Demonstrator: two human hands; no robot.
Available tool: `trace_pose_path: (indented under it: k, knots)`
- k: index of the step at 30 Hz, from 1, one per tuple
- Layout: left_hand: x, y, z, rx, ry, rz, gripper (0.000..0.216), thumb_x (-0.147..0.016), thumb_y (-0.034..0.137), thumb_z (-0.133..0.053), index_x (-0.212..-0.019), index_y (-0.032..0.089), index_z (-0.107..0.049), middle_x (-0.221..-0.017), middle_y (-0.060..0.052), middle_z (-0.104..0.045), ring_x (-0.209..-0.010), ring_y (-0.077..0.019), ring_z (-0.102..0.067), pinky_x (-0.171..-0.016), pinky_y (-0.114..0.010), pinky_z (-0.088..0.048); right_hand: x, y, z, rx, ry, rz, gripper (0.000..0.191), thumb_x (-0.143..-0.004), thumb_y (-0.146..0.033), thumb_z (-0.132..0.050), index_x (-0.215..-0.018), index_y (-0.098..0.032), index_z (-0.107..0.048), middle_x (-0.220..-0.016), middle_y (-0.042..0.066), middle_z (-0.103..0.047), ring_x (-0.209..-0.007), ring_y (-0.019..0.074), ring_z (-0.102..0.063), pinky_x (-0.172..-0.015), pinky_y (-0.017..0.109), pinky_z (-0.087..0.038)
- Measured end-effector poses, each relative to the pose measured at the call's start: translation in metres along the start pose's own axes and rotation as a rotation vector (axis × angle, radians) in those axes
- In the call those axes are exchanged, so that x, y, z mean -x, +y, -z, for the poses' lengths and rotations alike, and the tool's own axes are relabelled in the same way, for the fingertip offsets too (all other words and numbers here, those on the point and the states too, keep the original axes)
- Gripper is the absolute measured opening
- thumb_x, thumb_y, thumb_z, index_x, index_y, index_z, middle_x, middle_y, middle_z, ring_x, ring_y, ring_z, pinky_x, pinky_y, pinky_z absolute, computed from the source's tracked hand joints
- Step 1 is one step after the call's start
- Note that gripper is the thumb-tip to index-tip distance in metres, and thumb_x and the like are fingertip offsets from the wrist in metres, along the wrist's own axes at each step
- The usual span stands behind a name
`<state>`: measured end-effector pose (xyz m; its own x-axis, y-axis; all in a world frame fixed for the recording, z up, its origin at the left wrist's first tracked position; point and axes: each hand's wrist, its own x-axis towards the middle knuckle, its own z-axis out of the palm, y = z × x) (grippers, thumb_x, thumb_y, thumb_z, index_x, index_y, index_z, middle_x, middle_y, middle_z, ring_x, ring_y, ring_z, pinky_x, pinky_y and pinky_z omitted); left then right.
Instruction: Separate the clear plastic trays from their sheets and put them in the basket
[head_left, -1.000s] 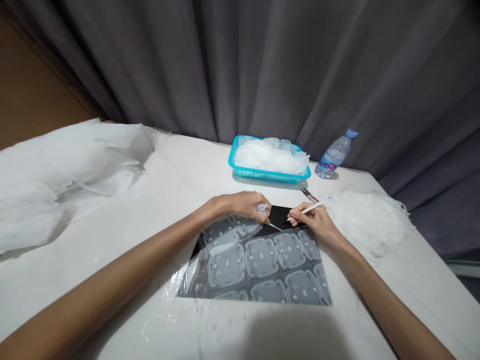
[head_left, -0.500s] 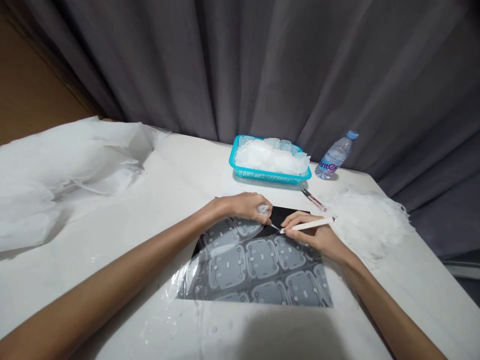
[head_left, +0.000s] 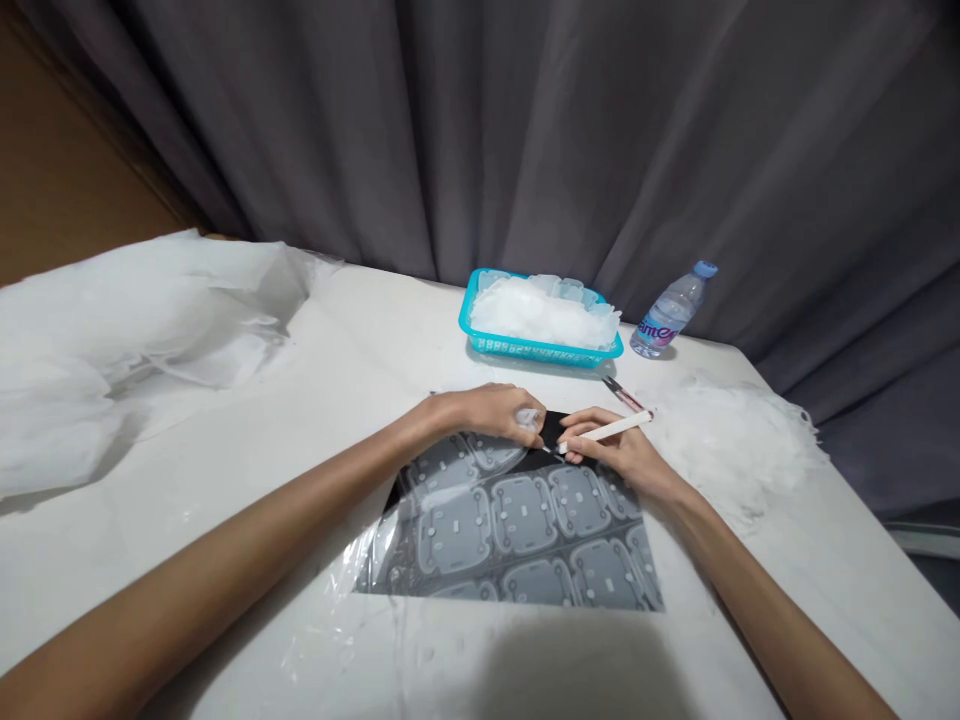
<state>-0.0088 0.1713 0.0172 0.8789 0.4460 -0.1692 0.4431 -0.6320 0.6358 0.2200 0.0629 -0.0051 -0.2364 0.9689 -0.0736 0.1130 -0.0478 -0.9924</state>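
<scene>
A clear plastic sheet (head_left: 454, 530) printed with rounded, tray-like shapes lies over a black mat (head_left: 556, 428). My left hand (head_left: 504, 412) is closed on the far edge of the sheet, with a crumpled bit of clear film bunched at its fingers. In a pen-like grip, my right hand (head_left: 611, 448) holds a craft knife (head_left: 609, 430) with a slim white handle. Its thin tip points left and meets the sheet right beside my left fingertips. The exact contact at the tip is too small to make out.
A blue basket (head_left: 540, 355) full of translucent pieces stands at the back, with a water bottle (head_left: 664, 318) to its right. Red-handled snips (head_left: 624, 392) lie before them. Film scraps (head_left: 739, 450) are piled at right; white plastic sheeting (head_left: 135, 350) covers the left.
My right hand has shifted slightly up and left, and the knife handle now slants more steeply. My left hand keeps its place on the sheet.
</scene>
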Motion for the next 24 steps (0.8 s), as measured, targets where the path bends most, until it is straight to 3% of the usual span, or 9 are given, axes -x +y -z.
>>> trace_pose_path:
  k: [5, 11, 24]
  knots:
    - [-0.0003, -0.0004, -0.0005, -0.008, -0.002, -0.003, 0.021, -0.084, 0.041, -0.072, -0.091, 0.021, -0.073, -0.087, -0.002, -0.075, -0.076, -0.0171, -0.063, -0.068, -0.026, -0.038, 0.0013, -0.0014, 0.0067, 0.002, -0.043, -0.035, 0.031, -0.078, -0.046, -0.084, -0.089, -0.018, -0.075, -0.08, 0.005, -0.077, -0.071, 0.0171, -0.07, -0.07, 0.03, -0.055]
    - [0.0004, 0.0008, -0.0002, -0.011, -0.002, -0.006, 0.022, -0.084, 0.042, -0.071, -0.091, 0.021, -0.073, -0.088, -0.002, -0.075, -0.078, -0.0176, -0.064, -0.069, -0.027, -0.039, 0.0002, -0.0002, 0.0103, 0.04, -0.067, -0.016, 0.026, -0.077, -0.043, -0.085, -0.085, -0.019, -0.079, -0.095, 0.008, -0.079, -0.083, 0.0194, -0.071, -0.073, 0.029, -0.053]
    - [0.0008, 0.0053, 0.0026, -0.013, -0.012, 0.005, 0.02, -0.084, 0.04, -0.072, -0.09, 0.021, -0.072, -0.085, 0.001, -0.073, -0.074, -0.0154, -0.061, -0.066, -0.023, -0.036, -0.0061, 0.0015, 0.0053, -0.004, 0.023, -0.054, 0.033, -0.073, -0.05, -0.087, -0.08, -0.019, -0.078, -0.078, 0.006, -0.078, -0.077, 0.02, -0.073, -0.077, 0.031, -0.056]
